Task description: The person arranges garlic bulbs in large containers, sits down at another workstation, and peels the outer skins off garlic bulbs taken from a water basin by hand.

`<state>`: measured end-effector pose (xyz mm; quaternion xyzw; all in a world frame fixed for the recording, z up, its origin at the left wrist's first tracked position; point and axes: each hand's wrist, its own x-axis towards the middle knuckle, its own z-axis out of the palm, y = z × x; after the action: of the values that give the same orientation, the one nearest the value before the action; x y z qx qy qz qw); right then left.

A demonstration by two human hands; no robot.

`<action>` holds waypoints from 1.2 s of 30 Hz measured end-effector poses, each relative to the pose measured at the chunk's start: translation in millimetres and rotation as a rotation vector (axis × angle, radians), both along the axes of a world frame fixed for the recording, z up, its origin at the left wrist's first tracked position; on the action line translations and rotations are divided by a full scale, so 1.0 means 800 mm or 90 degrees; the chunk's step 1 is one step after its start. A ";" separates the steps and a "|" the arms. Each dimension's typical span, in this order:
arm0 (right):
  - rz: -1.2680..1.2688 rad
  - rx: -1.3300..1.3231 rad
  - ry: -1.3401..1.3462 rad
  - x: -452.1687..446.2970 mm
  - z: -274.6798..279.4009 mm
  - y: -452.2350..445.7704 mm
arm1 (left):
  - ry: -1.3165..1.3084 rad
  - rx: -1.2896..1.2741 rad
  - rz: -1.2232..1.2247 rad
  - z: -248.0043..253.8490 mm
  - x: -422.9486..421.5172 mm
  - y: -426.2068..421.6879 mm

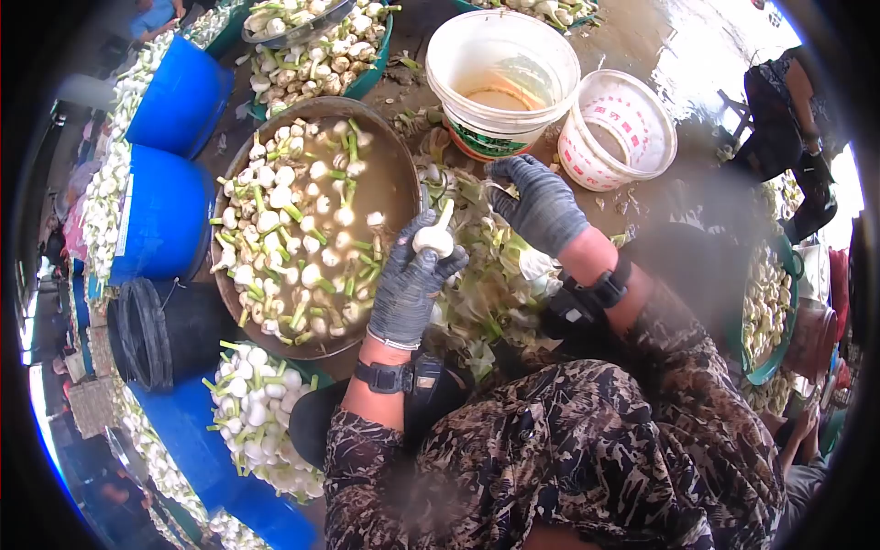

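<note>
My left hand (410, 284), in a grey glove, grips a white garlic bulb (434, 240) with its short green stem pointing up. To its right, my right hand (541, 203), gloved the same way, is raised with the fingers curled toward the thumb. Whatever it may hold is too small or hidden to make out. Beneath both hands lies a heap of pale garlic peelings (500, 284). Left of my left hand stands a wide round basin (410, 151) of murky water. Many garlic bulbs (275, 220) float in it, stems still on.
A white bucket (449, 101) and a smaller white bucket with red print (653, 170) stand ahead. Blue tubs (165, 215) heaped with garlic and a black bucket (147, 335) are at left. Trimmed bulbs (257, 412) lie piled beside me. Another person (779, 119) is at right.
</note>
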<state>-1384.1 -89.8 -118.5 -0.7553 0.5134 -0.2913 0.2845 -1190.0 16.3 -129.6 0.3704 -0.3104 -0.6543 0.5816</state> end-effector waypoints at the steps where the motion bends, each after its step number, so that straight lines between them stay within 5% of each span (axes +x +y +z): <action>1: 0.051 -0.037 -0.160 0.002 0.010 0.007 | 0.000 0.000 0.006 -0.003 0.002 0.001; 5: 0.185 0.071 -0.199 0.021 0.044 0.040 | -0.132 0.043 0.052 0.009 -0.014 -0.005; 10: 0.037 0.176 -0.317 0.021 -0.009 0.022 | -0.020 0.037 0.037 -0.013 -0.010 0.000; 13: -0.074 0.070 0.095 -0.015 -0.040 -0.024 | 0.093 0.044 0.023 -0.009 -0.009 -0.001; 17: 0.011 -0.232 -0.059 -0.012 0.002 -0.005 | 0.228 0.043 -0.063 -0.005 -0.005 -0.005; 19: 0.171 -0.134 -0.128 -0.005 0.046 0.025 | 0.136 0.080 -0.035 -0.006 -0.011 -0.006; 21: 0.192 0.051 -0.167 0.008 0.055 0.043 | -0.316 -0.073 -0.007 -0.016 -0.016 -0.014; 23: 0.155 0.067 -0.119 0.014 0.031 0.047 | 0.057 0.085 -0.039 -0.009 -0.017 -0.013; 27: -0.011 0.076 -0.212 -0.005 -0.002 0.012 | 0.145 0.074 -0.036 -0.016 -0.010 -0.008; 29: -0.016 -0.128 0.098 -0.028 0.003 -0.018 | 0.090 0.056 -0.027 -0.002 -0.014 -0.009; 30: -0.017 -0.129 0.100 -0.027 0.009 -0.015 | 0.125 0.076 -0.049 0.003 -0.013 -0.010; 32: 0.084 -0.296 -0.055 -0.018 0.026 0.000 | 0.146 0.118 -0.063 -0.012 -0.007 -0.009; 36: 0.233 -0.220 0.003 0.001 0.021 0.032 | 0.036 0.119 -0.133 -0.015 -0.007 -0.016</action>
<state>-1383.2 -64.2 -102.0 -0.8737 0.3115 -0.3171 0.1978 -1195.3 3.2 -141.7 0.3701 -0.2688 -0.7474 0.4818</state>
